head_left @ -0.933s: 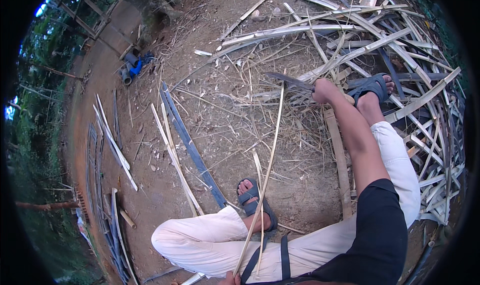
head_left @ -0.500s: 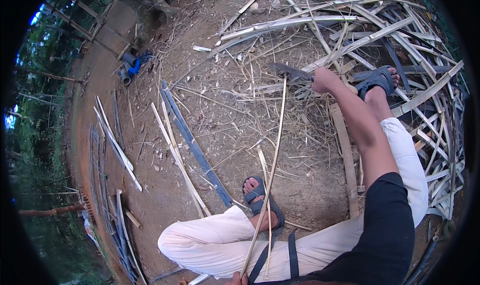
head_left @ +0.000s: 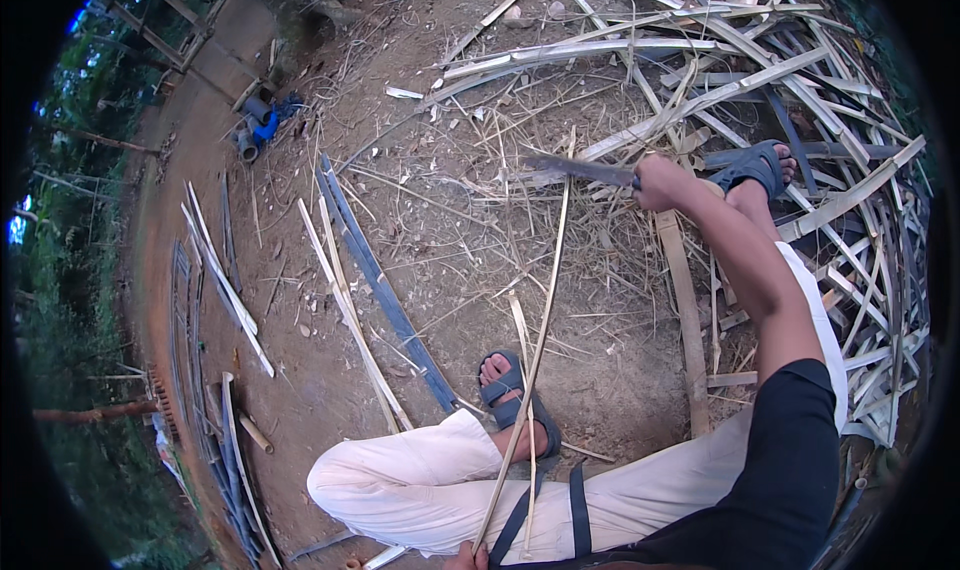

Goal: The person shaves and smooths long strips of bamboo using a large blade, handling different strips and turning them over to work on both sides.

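My right hand is closed round the handle of a knife with a long dark blade. The blade points left and lies across a thin bamboo strip near its far end, and a short piece of the strip sticks out beyond it. The strip runs down past my sandalled foot to my left hand at the lower edge. My left fingers are pinched on its near end, though partly cut off by the picture's edge. A second thin strip crosses over my white trouser leg.
A tangled heap of split bamboo fills the right side, around my other foot. Left of my near foot lie a dark bamboo slat and pale strips. Dark bamboo tubes stand at the far left. Shavings litter the ground.
My right hand and the knife have come a little nearer along the strip, so more of its far end shows past the blade. My left hand keeps its hold.
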{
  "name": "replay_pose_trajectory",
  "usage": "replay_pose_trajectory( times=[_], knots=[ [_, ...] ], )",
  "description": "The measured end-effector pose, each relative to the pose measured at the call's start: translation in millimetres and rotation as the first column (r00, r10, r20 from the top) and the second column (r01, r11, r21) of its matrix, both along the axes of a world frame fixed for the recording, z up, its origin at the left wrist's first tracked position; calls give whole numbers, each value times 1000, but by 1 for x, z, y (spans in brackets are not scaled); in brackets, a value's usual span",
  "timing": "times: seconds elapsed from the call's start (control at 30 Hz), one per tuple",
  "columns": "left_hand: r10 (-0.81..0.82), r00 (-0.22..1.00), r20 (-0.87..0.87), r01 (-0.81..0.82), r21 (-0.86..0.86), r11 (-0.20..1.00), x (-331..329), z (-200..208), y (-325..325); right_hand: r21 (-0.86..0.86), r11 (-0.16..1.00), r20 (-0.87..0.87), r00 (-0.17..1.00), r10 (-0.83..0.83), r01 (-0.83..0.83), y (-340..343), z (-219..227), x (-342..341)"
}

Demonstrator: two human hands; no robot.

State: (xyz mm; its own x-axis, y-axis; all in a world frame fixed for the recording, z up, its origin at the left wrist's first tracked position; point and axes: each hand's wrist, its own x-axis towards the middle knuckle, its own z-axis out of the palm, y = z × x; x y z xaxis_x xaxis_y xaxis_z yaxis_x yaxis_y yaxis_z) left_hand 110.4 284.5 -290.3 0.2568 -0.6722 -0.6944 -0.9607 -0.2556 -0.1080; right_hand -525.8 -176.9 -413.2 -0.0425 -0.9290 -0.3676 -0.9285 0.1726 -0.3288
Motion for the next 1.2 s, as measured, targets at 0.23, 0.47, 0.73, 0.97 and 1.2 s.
replay_pose_trajectory(
  times=[0.23,0.47,0.73,0.97,1.2],
  knots=[
    [138,978,-157,-144,-30,989,-47,45,-39,35,999,-13,1000,-23,24,14,-4,-2],
    [241,967,-78,-231,117,966,-35,43,-41,8,997,33,997,-76,76,-10,-22,17],
    [-381,911,-159,375,-70,924,-145,150,-240,108,910,419,811,-407,401,100,-5,115],
    [352,636,-687,-226,271,936,-253,-60,-376,171,790,489,645,-587,589,142,40,139],
    [782,120,-611,-53,783,620,-271,-58,-395,-215,926,333,915,-228,309,217,101,145]
  ],
)
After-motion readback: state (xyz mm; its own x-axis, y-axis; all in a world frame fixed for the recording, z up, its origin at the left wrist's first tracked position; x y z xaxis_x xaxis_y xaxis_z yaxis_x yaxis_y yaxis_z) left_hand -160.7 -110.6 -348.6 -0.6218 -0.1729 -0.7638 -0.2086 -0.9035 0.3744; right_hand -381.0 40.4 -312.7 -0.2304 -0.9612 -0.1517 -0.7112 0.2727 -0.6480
